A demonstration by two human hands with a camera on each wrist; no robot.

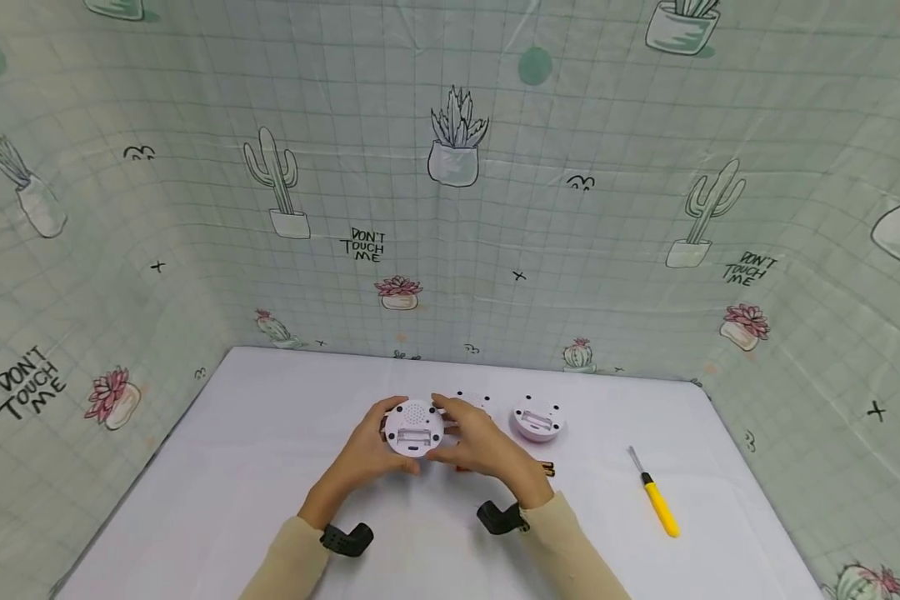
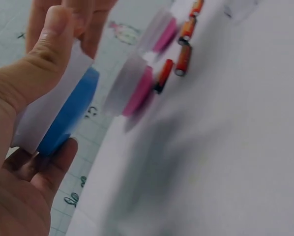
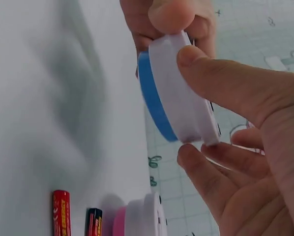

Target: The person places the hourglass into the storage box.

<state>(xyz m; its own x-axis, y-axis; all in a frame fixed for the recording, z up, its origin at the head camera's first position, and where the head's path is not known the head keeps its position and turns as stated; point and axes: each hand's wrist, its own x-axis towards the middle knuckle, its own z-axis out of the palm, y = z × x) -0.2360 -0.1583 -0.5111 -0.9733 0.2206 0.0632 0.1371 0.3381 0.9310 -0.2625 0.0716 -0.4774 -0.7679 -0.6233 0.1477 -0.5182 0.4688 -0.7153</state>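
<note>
Both hands hold up a round white device with a blue front; its back, with speaker holes, dark feet and an uncovered battery compartment, faces the head camera. My left hand grips one side of the rim, thumb below. From the opposite side my right hand pinches it between thumb and fingers. The blue front shows in both wrist views, turned away from me. No battery is visible in the compartment. Behind my right hand lie several red-and-black batteries, partly hidden in the head view.
A white-and-pink round device lies back-up on the white table, right of my hands. A second similar one is half covered by my right hand. Farther right rests a yellow-handled screwdriver. Patterned cloth surrounds the table.
</note>
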